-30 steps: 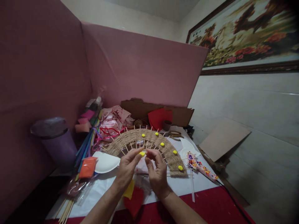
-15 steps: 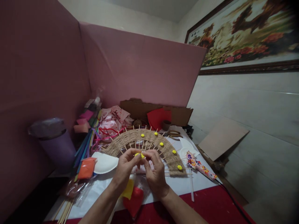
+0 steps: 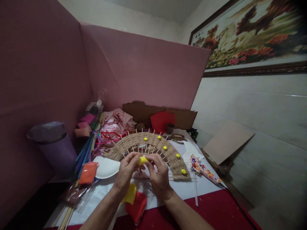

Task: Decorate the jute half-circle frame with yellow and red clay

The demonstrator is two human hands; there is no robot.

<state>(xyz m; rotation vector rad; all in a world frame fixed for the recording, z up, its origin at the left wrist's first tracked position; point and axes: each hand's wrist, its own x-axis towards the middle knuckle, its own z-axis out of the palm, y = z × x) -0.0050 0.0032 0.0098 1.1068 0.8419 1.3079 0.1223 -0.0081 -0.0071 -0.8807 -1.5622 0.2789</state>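
My left hand (image 3: 125, 174) and my right hand (image 3: 158, 174) meet above the table, fingertips pinched together on a small yellow lump (image 3: 142, 160) of soft material. Just behind them lies a half-round fan (image 3: 146, 143) woven of straw cord over thin wooden sticks, dotted with several yellow balls (image 3: 177, 156). Under my wrists lie a yellow piece (image 3: 130, 194) and a red piece (image 3: 137, 206) in clear plastic.
A white paper plate (image 3: 105, 166), an orange packet (image 3: 87, 172), a purple bin (image 3: 55, 148), coloured sticks (image 3: 87, 150), pink cloth (image 3: 115, 124), a cardboard box (image 3: 182, 118), scissors (image 3: 177, 138) and a patterned glue gun (image 3: 206, 172) crowd the table. Pink boards wall the left and back.
My hands have come together from slightly apart; the yellow lump, first on my left fingertips, is now pinched by both hands. The view has shifted a little.
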